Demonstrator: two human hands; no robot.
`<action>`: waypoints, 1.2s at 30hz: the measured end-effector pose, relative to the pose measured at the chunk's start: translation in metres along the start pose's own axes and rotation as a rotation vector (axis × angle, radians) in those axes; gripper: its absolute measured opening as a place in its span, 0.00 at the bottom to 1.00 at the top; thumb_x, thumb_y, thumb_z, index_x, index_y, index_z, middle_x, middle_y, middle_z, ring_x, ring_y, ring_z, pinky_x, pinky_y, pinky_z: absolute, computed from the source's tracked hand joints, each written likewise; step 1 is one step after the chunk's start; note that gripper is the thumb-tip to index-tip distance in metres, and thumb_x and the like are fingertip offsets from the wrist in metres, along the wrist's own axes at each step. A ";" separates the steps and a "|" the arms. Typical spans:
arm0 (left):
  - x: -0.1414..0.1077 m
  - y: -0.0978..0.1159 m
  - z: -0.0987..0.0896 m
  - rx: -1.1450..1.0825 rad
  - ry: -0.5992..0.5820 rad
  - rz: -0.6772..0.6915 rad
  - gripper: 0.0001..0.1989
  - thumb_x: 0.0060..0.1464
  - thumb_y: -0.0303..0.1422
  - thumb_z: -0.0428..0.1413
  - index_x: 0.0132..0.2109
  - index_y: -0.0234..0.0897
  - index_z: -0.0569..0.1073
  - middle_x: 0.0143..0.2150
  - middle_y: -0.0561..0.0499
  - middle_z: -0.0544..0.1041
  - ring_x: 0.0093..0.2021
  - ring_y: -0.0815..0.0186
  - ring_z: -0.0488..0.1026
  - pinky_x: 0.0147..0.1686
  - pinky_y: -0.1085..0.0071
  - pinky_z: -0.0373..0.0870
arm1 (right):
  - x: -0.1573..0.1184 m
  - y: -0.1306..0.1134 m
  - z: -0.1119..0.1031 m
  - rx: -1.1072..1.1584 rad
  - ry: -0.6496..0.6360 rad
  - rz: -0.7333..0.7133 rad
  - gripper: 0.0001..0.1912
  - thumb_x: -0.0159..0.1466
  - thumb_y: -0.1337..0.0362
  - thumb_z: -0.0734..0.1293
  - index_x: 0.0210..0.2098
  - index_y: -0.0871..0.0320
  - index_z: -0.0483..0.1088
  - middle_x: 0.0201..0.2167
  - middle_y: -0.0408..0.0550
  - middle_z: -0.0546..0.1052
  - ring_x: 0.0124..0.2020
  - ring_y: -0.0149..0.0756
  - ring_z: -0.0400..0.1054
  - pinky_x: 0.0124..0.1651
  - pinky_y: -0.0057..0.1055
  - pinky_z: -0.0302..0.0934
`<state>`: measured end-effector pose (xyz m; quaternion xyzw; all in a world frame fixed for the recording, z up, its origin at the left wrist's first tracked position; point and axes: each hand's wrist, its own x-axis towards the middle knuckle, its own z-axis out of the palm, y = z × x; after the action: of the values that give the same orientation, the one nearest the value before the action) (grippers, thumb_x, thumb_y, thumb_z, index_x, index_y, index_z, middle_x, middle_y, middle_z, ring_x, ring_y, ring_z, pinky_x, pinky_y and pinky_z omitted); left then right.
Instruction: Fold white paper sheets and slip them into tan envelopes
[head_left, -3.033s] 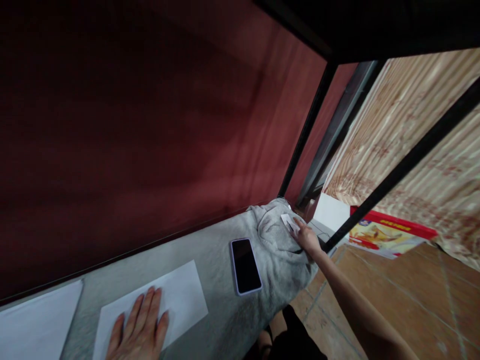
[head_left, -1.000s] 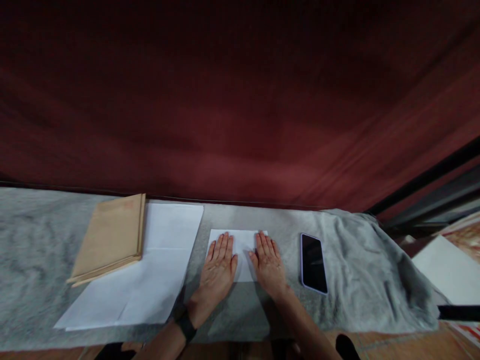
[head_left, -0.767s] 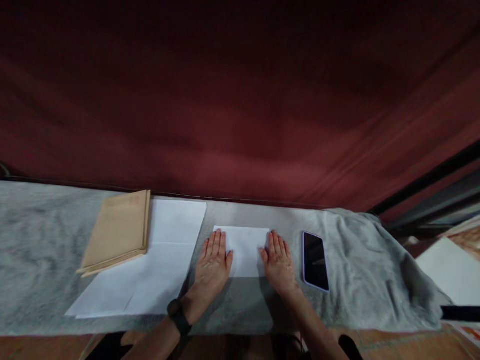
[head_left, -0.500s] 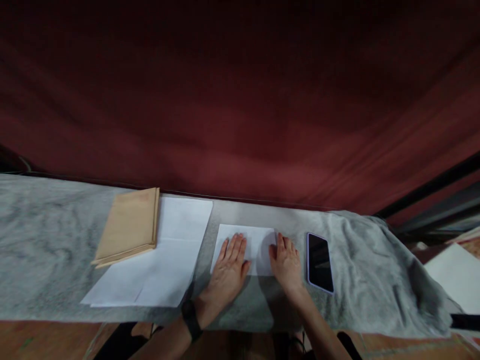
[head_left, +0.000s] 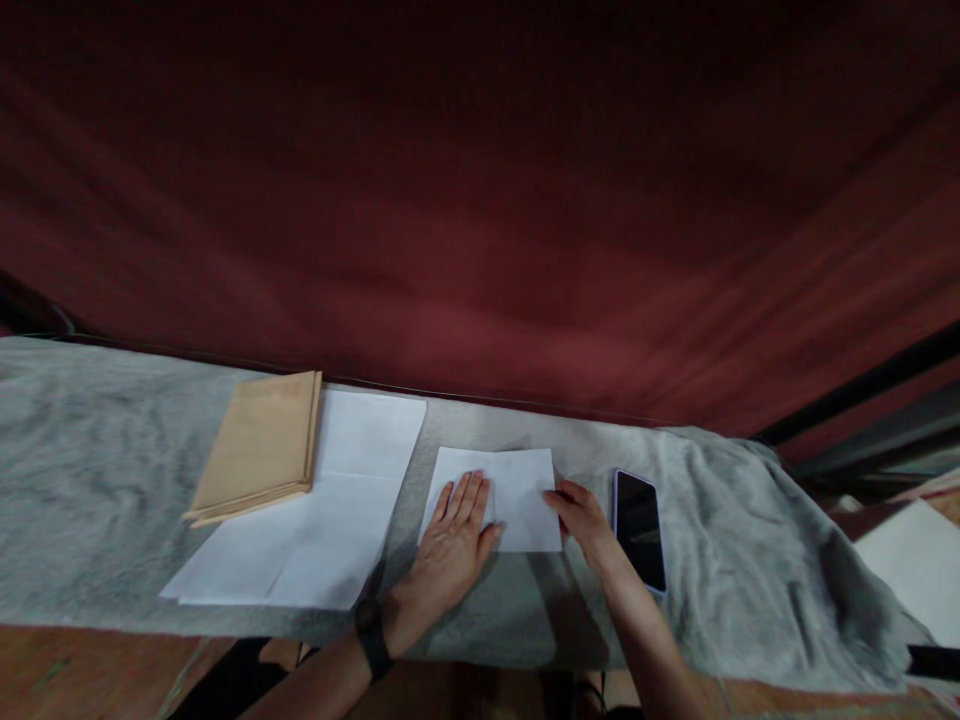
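A folded sheet of white paper lies on the grey cloth in front of me. Flat on its left part rests my left hand, fingers stretched out; a black band is on that wrist. My right hand pinches the paper's right edge, thumb on top and the other fingers at or under the edge. To the right of this hand lies a phone with a dark screen and a purple case.
Larger white sheets with crease lines lie to the left, partly under a stack of brown envelopes. A grey cloth covers the table. Behind it hangs a dark red curtain. Another white sheet shows at far right.
My right hand has gone from lying flat at the paper's right edge to pinching that edge. My left hand stays pressed on the paper.
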<state>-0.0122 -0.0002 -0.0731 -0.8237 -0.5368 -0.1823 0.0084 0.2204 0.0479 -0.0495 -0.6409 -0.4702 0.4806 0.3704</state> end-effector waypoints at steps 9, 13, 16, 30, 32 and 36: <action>0.011 0.003 -0.041 -0.119 0.027 0.097 0.32 0.68 0.42 0.50 0.74 0.41 0.51 0.75 0.46 0.57 0.75 0.57 0.50 0.73 0.50 0.46 | -0.020 -0.026 -0.002 0.599 -0.003 0.121 0.22 0.45 0.56 0.81 0.35 0.55 0.74 0.31 0.44 0.82 0.30 0.39 0.78 0.33 0.33 0.71; 0.010 0.003 -0.036 -0.097 0.032 0.077 0.30 0.64 0.29 0.52 0.71 0.40 0.59 0.73 0.45 0.62 0.72 0.56 0.58 0.70 0.52 0.55 | -0.035 -0.029 0.012 0.705 -0.138 0.190 0.22 0.46 0.60 0.82 0.38 0.57 0.76 0.35 0.47 0.84 0.33 0.41 0.80 0.37 0.34 0.74; 0.010 0.000 -0.027 -0.105 -0.014 0.017 0.31 0.57 0.20 0.51 0.66 0.40 0.67 0.70 0.45 0.67 0.67 0.56 0.65 0.66 0.54 0.63 | -0.048 -0.028 0.019 0.732 -0.255 0.229 0.21 0.48 0.60 0.81 0.38 0.58 0.76 0.35 0.48 0.84 0.34 0.41 0.80 0.38 0.35 0.74; 0.027 -0.017 -0.025 -0.589 -0.087 -0.600 0.13 0.62 0.35 0.54 0.46 0.34 0.80 0.40 0.44 0.84 0.39 0.57 0.81 0.40 0.65 0.75 | -0.018 -0.003 0.012 0.082 0.048 -0.246 0.13 0.58 0.53 0.69 0.37 0.54 0.74 0.36 0.48 0.80 0.38 0.42 0.74 0.42 0.38 0.69; 0.032 -0.021 -0.022 -0.667 -0.056 -0.658 0.11 0.60 0.33 0.56 0.47 0.34 0.78 0.38 0.46 0.84 0.38 0.59 0.81 0.38 0.67 0.75 | -0.015 0.000 0.017 -0.046 0.096 -0.340 0.11 0.62 0.57 0.66 0.40 0.55 0.74 0.39 0.50 0.80 0.39 0.42 0.75 0.46 0.39 0.69; 0.038 -0.028 -0.021 -0.672 0.025 -0.675 0.17 0.56 0.29 0.59 0.53 0.36 0.75 0.39 0.48 0.83 0.37 0.62 0.80 0.38 0.69 0.74 | -0.014 -0.002 0.026 -0.321 0.146 -0.549 0.13 0.67 0.65 0.60 0.46 0.54 0.74 0.45 0.52 0.78 0.45 0.43 0.74 0.51 0.42 0.70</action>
<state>-0.0294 0.0403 -0.0473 -0.5583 -0.6854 -0.3483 -0.3117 0.1934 0.0359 -0.0505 -0.5732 -0.6673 0.2354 0.4132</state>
